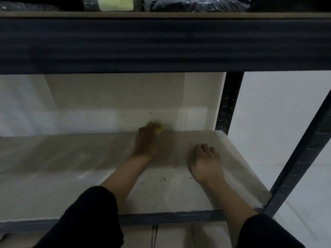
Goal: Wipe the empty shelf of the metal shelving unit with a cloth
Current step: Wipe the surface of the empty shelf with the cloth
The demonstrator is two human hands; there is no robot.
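Cloth (156, 126), mostly hidden, clutched in blurred left hand (146, 143); right hand (206, 162) loosely curled, empty.

Upper board (161, 14) has dark plastic-wrapped bundles (198, 4) along its front edge. A pale yellow roll (116, 4) sits just left of them.

Shelf (53, 185) left apparently clear.

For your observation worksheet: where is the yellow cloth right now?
In the head view, the yellow cloth is under the left hand at the back edge of the empty shelf, by the wall, right of centre.
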